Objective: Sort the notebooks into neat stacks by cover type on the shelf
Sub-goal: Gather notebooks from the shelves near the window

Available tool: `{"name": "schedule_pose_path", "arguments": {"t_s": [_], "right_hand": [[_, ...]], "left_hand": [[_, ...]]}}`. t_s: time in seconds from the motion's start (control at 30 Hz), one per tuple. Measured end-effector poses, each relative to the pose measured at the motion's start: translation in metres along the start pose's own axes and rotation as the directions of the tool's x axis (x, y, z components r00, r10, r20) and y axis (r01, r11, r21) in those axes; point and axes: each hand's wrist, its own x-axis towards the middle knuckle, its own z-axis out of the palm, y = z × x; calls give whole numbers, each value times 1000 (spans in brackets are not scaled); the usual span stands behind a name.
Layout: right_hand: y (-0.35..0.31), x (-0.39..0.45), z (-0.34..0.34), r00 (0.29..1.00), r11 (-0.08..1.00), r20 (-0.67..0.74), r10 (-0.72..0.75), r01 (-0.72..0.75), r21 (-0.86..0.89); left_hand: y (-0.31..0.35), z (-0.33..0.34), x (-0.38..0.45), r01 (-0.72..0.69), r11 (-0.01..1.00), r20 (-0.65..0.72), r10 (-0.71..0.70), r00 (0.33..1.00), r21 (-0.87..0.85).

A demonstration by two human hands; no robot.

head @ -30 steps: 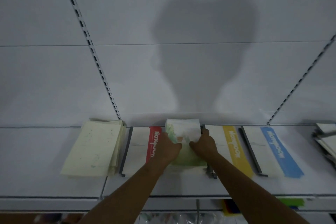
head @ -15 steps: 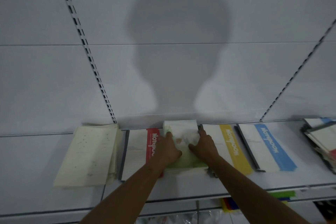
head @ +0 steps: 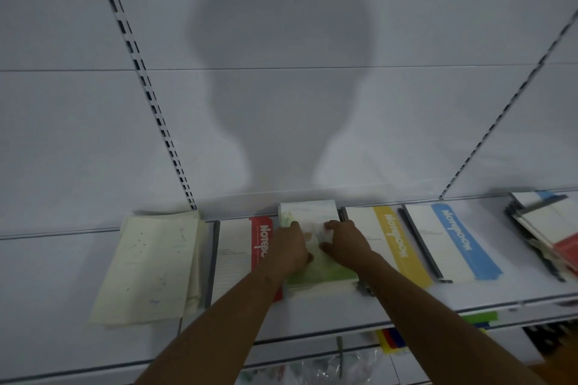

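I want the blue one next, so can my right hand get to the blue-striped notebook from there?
Probably yes: the right hand rests on the green notebook stack, and only the flat yellow-striped notebook separates it from the blue-striped notebook.

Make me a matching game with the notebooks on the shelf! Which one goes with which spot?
Things:
1. cream stack
2. red-stripe notebook
3. green stack
4. blue-stripe notebook

Spots:
A. under both hands
B. far left
C. right of the yellow-stripe notebook
D. between the cream and green stacks

Pairs: 1-B, 2-D, 3-A, 4-C
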Motion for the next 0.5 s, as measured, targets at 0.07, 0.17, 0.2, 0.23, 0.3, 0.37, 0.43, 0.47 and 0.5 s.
{"name": "schedule_pose_path", "arguments": {"t_s": [0.07, 0.17, 0.2, 0.23, 0.3, 0.37, 0.43, 0.47, 0.5], "right_hand": [[1, -1, 1, 1000, 1000, 5, 7, -7, 17], [1, -3, 2, 1000, 1000, 9, 8, -8, -1], [0, -3, 3, 1000, 1000, 8, 5, -5, -15], [0, -4, 3, 1000, 1000, 9, 3, -3, -30], [-1, -5, 5, 1000, 998, 15, 14, -13, -53], [-3, -6, 6, 999, 995, 20, 35, -33, -90], [-6, -6, 3, 999, 989, 21, 41, -38, -144], [-7, -8, 0, 999, 985, 9, 32, -30, -167], [-7, -10, -6, 1000, 984, -19, 16, -19, -177]], "left_hand": [[-1, -1, 0, -16, 1000, 9, 16, 1000, 20], [-3, -3, 1, -33, 998, 15, 32, 999, 50], [-5, -4, 1, -39, 997, 10, 38, 999, 62], [-6, -4, 1, -44, 997, 4, 44, 999, 70], [-10, -2, -1, -56, 995, 5, 56, 998, 84], [-14, 0, -3, -79, 989, 11, 78, 997, 126], [-14, -5, -4, -100, 971, 47, 92, 995, 219], [-11, -10, -6, -106, 951, 70, 89, 994, 292], [-6, -15, -7, -99, 923, 70, 79, 994, 371]]}}
